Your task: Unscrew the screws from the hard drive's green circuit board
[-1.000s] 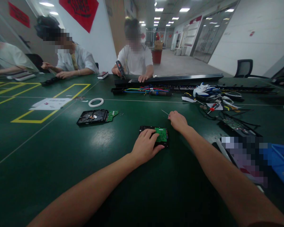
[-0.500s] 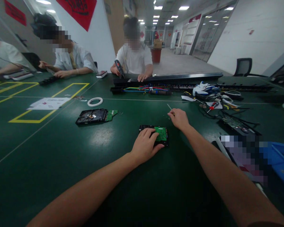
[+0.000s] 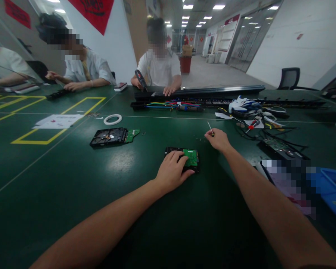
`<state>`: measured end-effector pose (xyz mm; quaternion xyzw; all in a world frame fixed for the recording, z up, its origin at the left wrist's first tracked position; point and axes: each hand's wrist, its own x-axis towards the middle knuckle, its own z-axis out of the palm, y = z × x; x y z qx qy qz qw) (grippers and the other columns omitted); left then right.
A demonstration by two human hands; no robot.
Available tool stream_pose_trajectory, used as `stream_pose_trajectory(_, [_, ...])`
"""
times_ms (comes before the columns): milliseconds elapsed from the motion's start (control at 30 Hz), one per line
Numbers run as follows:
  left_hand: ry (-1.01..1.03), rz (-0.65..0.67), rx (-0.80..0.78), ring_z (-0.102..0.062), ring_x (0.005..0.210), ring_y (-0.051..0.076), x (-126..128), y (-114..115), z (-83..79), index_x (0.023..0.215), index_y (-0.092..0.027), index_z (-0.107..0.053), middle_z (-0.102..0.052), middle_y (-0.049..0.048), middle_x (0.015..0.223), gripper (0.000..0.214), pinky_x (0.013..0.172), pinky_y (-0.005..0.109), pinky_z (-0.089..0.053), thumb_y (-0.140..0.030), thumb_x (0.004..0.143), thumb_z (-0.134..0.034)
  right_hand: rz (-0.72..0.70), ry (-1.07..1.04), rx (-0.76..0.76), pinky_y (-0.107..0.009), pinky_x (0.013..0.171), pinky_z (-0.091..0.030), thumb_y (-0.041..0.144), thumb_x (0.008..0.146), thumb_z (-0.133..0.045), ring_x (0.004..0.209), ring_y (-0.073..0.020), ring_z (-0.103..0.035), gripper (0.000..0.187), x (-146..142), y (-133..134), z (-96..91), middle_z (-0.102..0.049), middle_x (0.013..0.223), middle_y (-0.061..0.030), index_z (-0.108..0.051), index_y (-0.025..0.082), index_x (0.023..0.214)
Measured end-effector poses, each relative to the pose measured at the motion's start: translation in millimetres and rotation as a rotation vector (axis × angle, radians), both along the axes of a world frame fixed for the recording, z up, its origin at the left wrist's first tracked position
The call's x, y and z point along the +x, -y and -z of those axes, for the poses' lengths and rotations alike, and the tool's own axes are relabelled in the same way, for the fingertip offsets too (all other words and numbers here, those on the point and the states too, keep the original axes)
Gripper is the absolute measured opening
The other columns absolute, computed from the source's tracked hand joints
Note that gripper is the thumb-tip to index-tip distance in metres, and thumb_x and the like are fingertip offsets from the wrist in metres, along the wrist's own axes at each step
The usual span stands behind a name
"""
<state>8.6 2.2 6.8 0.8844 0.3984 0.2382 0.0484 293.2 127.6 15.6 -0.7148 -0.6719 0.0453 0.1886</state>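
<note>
Lies flat under spread, palm-down left hand: green-boarded hard drive (image 3: 190, 158). Cannot tell whether pinched at edges by left hand (image 3: 171, 170) or just pressed. Runs lengthwise roughly side to side, left of right hand (image 3: 218, 139) and nearer the body; nearer left, touching. Pinched in right: thin screwdriver (image 3: 210, 128), tip pointing away from drive. Just left of right hand, tiny loose bits (image 3: 200, 139). Well left of both, second drive (image 3: 108, 137).

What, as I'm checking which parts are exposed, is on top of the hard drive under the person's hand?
The left hand lies on the hard drive; a green circuit board shows on its right side. Whatever is beneath the hand is covered.
</note>
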Motion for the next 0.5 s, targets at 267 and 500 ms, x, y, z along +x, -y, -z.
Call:
stream_pose_trajectory(267, [-0.015, -0.006, 0.001, -0.056, 0.131, 0.035, 0.4, 0.2, -2.1, 0.132, -0.017, -0.063, -0.062, 0.0161, 0.137, 0.049, 0.111, 0.054, -0.05, -0.055, 0.101, -0.061, -0.167, 0.067, -0.026, -0.033, 0.095, -0.051, 0.032, 0.094, -0.072, 0.102, -0.023, -0.072, 0.015, -6.8, 3.5, -4.1, -0.08, 0.106, -0.006, -0.082, 0.023, 0.101])
stream_pose_trajectory(500, [-0.019, -0.004, 0.006, -0.056, 0.131, 0.035, 0.2, 0.5, -1.5, 0.133, -0.015, -0.063, -0.061, 0.0165, 0.139, 0.05, 0.112, 0.054, -0.05, -0.055, 0.102, -0.061, -0.167, 0.129, -0.041, -0.033, 0.092, -0.049, 0.027, 0.099, -0.068, 0.104, -0.0242, -0.068, 0.014, -18.9, 0.5, 4.2, -0.074, 0.109, -0.0106, -0.079, 0.02, 0.102])
